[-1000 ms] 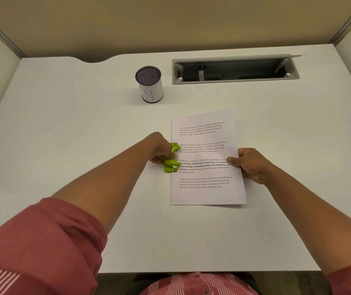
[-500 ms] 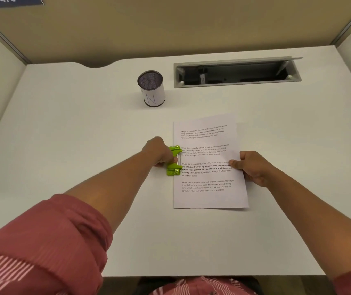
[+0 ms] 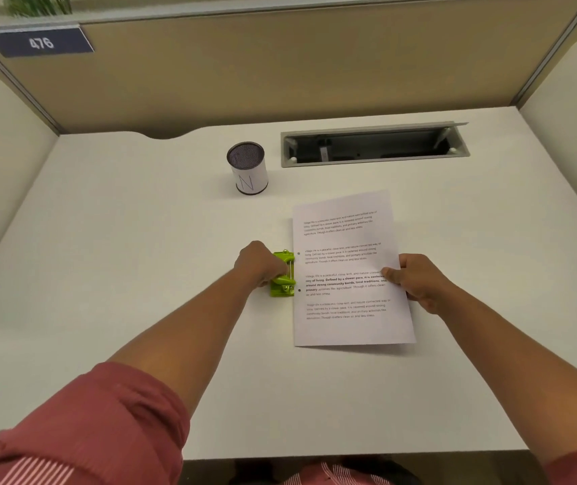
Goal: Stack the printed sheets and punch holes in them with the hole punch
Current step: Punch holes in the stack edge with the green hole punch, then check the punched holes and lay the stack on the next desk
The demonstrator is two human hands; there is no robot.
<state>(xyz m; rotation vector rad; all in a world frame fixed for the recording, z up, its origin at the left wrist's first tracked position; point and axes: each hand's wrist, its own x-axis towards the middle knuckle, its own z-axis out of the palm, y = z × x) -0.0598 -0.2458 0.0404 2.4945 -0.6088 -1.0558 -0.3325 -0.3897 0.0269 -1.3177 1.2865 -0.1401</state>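
The left hand (image 3: 262,264) grips the green hole punch (image 3: 283,274), just beside the printed sheets' (image 3: 350,271) left edge (two holes show there). The right hand (image 3: 416,280) pinches the sheets' right edge on the white counter (image 3: 140,274).

A white tabletop (image 3: 112,274) carried the printed sheets (image 3: 350,330) right of centre, lying flat. A green hole punch (image 3: 284,274) sat just beside the sheets' left edge. Farther back stood an upright mesh cup (image 3: 247,168) marked "N", with a recessed cable tray (image 3: 374,145) to its right.
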